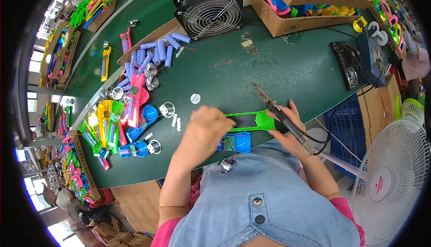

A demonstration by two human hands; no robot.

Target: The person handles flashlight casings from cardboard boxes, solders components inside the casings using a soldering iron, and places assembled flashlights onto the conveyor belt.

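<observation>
My right hand (pixel 292 132) has a soldering iron (pixel 287 122) across it, the tip pointing up and left over the table. The fingers of that hand also touch the wide end of an open green plastic flashlight housing (pixel 266 120). My left hand (pixel 204 132) is closed over the narrow end of this housing; what its fingertips pinch is hidden. A dark strip (pixel 244 121) lies inside the housing. Just below, at the table edge, sits a blue housing (pixel 242 142) with a circuit board and wires. A shiny reflector (pixel 226 165) hangs by my apron.
Left stand piled housings (pixel 107 123), purple battery cells (pixel 157 51) and loose reflectors (pixel 167 109). A round white disc (pixel 195 98) lies mid-table. Farther back are a black fan (pixel 211 15) and a parts carton (pixel 296 24). The iron's cable (pixel 328 134) loops right, near a white fan (pixel 390 179).
</observation>
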